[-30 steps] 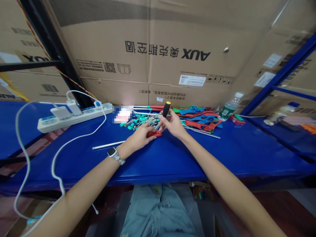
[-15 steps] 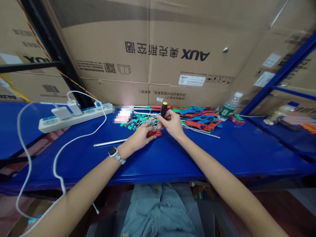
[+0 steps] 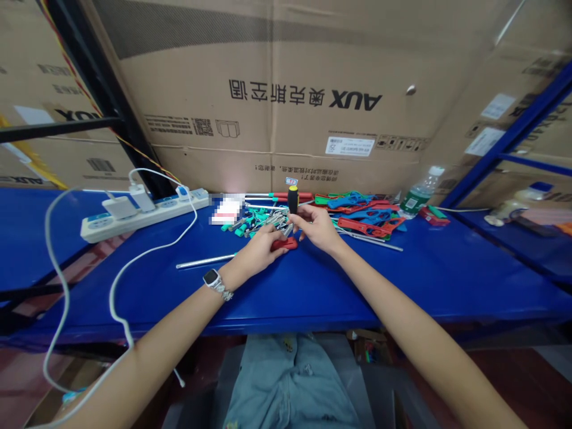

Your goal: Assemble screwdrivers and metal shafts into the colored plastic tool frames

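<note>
my left hand (image 3: 261,247) is closed on a red plastic handle (image 3: 286,243), low over the blue table (image 3: 313,292), on the near side of a messy pile of small metal parts with green ends (image 3: 257,219). my right hand (image 3: 320,227) pinches the low part of a black and yellow screwdriver (image 3: 292,199), which stands almost straight up. i can't see its tip, so i can't tell if it sits in anything. if it leans or i push crooked, it could slip and poke my left fingers. if my left hand holds too softly, the red handle could twist away. little bits could get lost in the pile, as it is so close. a long metal rod (image 3: 205,261) on the left could roll if my wrist bumps it, and the white cord (image 3: 117,298) could snag my left arm.
</note>
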Tool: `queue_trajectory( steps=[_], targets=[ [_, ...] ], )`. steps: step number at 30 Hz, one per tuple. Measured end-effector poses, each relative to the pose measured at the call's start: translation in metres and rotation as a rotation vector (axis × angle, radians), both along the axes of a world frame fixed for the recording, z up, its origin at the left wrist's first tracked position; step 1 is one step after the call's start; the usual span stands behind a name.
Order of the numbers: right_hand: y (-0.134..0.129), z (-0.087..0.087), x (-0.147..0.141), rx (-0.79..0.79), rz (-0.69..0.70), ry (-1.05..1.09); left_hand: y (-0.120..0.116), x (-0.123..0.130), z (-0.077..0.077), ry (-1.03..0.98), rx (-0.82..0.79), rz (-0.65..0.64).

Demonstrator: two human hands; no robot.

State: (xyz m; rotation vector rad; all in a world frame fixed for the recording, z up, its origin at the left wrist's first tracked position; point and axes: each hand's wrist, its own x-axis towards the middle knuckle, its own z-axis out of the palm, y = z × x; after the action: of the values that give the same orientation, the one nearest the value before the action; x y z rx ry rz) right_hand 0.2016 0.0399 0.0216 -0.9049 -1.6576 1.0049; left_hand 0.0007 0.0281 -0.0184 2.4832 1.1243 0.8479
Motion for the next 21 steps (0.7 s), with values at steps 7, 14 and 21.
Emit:
queue_trajectory(
  steps=[7,14,21],
  targets=[
    [-0.0050,-0.0035,0.0021,-0.005,-0.042,0.064,-0.0022,0.0015,-0.0021,-0.022,0.005,-0.006],
    [-0.0037,-0.0045,0.0009,0.064,-0.121,0.029,-0.0013,0.0004,-0.0029,-0.015,-0.001,-0.003],
    [-0.0006,-0.0094,0.0004,0.094,-0.165,0.041,-0.0015,0.0001,-0.0016,0.011,0.003,-0.004]
  ],
)
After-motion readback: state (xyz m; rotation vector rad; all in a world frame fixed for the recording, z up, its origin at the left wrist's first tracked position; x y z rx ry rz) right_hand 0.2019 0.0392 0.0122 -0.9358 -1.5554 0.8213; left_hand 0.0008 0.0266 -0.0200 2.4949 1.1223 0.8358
